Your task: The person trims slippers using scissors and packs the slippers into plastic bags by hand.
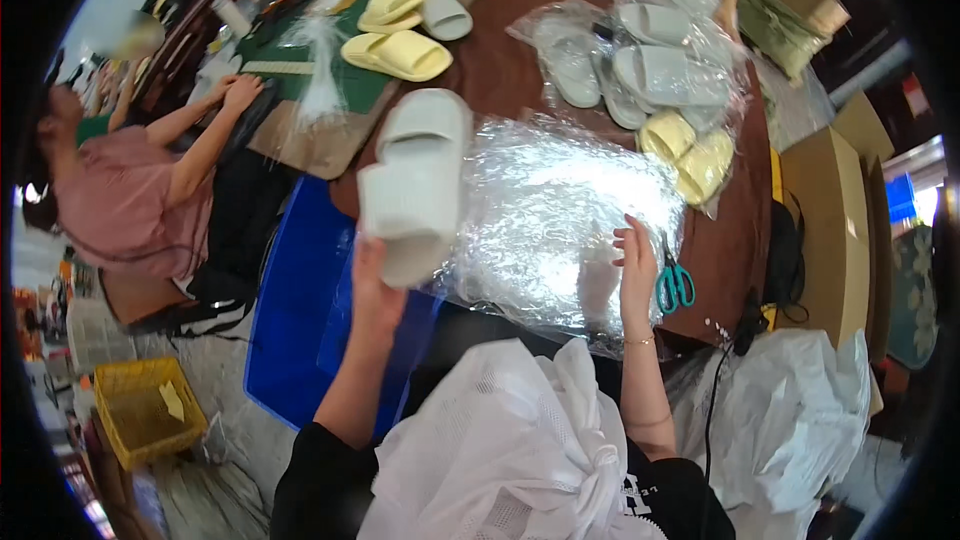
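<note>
My left hand (376, 300) is closed on the heel end of a pair of pale grey slippers (418, 180), stacked together and held up at the table's near left. Beside them lies a pile of clear plastic bags (540, 205), glaring with reflected light. Over the right part of that pile my right hand (637, 270) is raised with its fingers apart and nothing visible in it. Teal-handled scissors (675, 287) lie just right of this hand. Farther back on the right are yellow slippers (690, 155) and several grey slippers (660, 70), wrapped in clear plastic.
A blue bin (300, 310) stands below the table's left edge. Loose yellow slippers (400, 55) lie on the green mat at the back. On the left sits a co-worker (140, 180); another person's arm (730, 0) reaches in at the far right. Cardboard boxes (830, 230) stand right.
</note>
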Demonstrator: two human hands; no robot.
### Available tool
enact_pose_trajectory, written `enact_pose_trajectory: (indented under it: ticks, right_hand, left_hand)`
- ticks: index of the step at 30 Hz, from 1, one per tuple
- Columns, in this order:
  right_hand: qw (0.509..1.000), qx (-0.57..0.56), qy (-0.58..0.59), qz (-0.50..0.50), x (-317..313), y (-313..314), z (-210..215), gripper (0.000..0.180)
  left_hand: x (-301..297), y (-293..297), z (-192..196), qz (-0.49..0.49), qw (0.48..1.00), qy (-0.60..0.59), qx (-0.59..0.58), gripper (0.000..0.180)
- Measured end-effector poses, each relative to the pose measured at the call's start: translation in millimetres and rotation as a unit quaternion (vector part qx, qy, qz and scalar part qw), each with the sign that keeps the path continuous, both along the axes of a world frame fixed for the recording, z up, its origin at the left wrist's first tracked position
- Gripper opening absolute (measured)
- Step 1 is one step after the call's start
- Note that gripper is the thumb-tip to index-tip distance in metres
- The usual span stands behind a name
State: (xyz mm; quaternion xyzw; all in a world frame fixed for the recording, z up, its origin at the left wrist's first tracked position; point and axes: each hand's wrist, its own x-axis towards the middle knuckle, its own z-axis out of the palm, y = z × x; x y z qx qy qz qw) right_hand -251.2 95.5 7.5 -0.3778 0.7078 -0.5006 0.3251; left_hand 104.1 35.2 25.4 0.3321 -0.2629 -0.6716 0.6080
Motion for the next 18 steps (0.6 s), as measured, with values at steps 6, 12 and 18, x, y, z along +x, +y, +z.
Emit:
enact_pose_trajectory:
  ticks: [6, 12, 18]
  right_hand:
    - [0.905, 0.038, 0.408, 0.116, -8, 41, -41, 0.043]
    - [0.874, 0.134, 0.448, 0.13, 15, 38, -52, 0.058]
    - [0.857, 0.143, 0.489, 0.077, 25, 15, -75, 0.064]
  left_hand:
    - [23, -111, -10, 0.093, 0.989, -0.07, -0.086, 0.058]
    - [16, -194, -29, 0.236, 0.915, -0.326, 0.001, 0.063]
    - [-105, -37, -26, -0.165, 0.656, -0.627, -0.388, 0.061]
